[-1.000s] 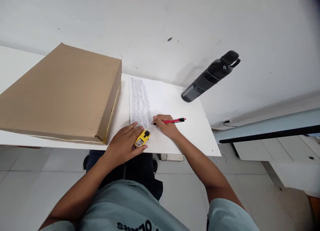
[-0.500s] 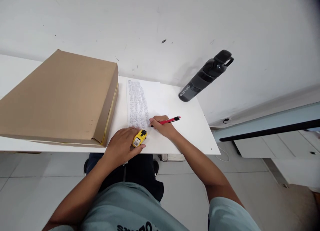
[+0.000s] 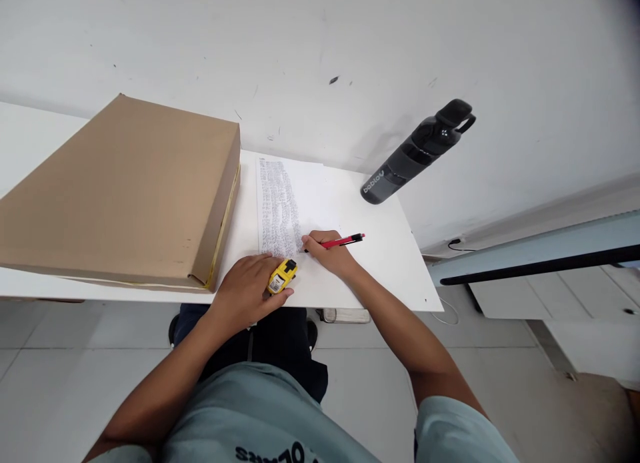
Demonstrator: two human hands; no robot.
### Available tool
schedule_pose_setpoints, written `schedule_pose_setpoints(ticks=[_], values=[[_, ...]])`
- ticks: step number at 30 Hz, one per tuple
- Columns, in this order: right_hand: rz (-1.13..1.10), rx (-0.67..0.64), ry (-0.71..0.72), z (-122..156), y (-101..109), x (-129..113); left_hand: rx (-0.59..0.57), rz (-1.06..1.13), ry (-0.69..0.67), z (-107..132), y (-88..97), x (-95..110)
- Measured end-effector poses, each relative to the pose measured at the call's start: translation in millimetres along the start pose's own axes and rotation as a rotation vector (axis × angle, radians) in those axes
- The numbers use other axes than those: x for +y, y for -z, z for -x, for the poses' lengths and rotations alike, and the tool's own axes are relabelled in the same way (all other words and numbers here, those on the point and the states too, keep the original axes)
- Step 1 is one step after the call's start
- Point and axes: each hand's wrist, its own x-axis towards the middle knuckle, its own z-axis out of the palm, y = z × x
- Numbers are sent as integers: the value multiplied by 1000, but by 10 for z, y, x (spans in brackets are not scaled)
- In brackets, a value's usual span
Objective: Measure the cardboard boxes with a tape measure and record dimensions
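Note:
In my right hand (image 3: 327, 249) is a red and black pen (image 3: 343, 241), pinched with its tip down at the written part of a white sheet of paper (image 3: 310, 189). Dense handwriting covers the sheet's left side. My left hand (image 3: 245, 286) lies at the paper's near edge, curled around a small yellow and black tape measure (image 3: 282, 277) between thumb and fingers. Part of the tape measure and the paper's lower edge are hidden by the hands.
A large cardboard box (image 3: 135, 189) stands on the white table (image 3: 390, 269), left of the paper. A black bottle (image 3: 415, 153) stands at the back right, near the wall (image 3: 300, 56). Beyond the table's right end is a pale panel with a black edge (image 3: 540, 266).
The whole view has shifted slightly, so things sit a little further right. Both hands keep nearly the same pose on the paper, the pen tip still at the writing.

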Motion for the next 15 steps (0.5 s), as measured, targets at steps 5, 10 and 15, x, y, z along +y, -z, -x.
schedule_pose_setpoints(ticks=[5,10,15], values=[[13,9,-12,6,2,2,4,-16,-9,-2,1,1],[14,1,-26,4,8,-3,19,-22,-25,1,-17,-14],[11,7,-24,1,17,-6,36,-20,-29,1,-30,-17]])
